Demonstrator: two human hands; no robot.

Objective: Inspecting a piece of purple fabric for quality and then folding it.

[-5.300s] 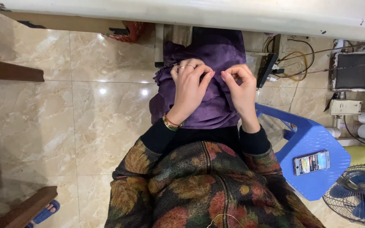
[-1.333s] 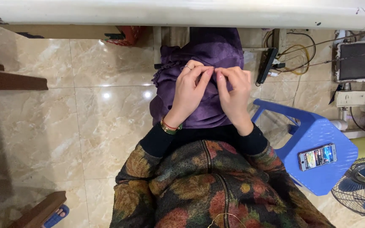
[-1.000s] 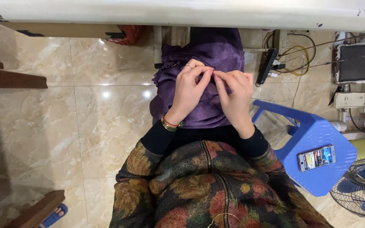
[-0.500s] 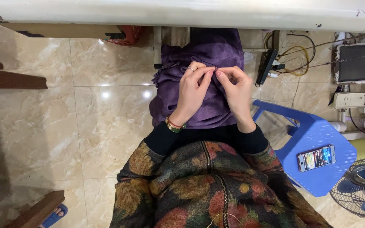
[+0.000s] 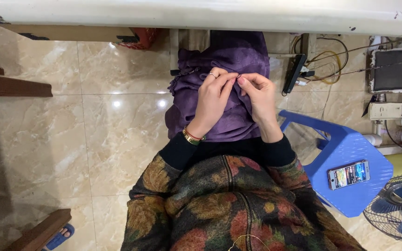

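A purple cloth [image 5: 231, 65] lies on the person's lap, in the middle of the view near the top, and it hangs down toward the floor at 12 o'clock. Both hands rest on top of the cloth. The left hand [image 5: 214, 98] sits on it at about 9 o'clock from the middle of the cloth, with its fingers pinched tight on a small fold. The right hand [image 5: 258, 96] sits just beside it at 3 o'clock, and its finger and thumb are pinched narrow on something tiny at the same fold; it is too small to tell what it is. The fingertips of the two hands almost touch. The left wrist wears a gold bracelet [image 5: 191, 137]. The person's jacket [image 5: 238, 204], with leaf shapes in many colours, fills the view at 6 o'clock. A blue plastic stool [image 5: 345, 153] stands at 4 o'clock from the hands, and a phone [image 5: 348, 175] lies flat on it. A fan [image 5: 398, 214] stands at the 4 o'clock corner. A white table edge [image 5: 201, 14] runs along 12 o'clock. The shiny tile floor [image 5: 94, 135] spreads out at 9 o'clock.
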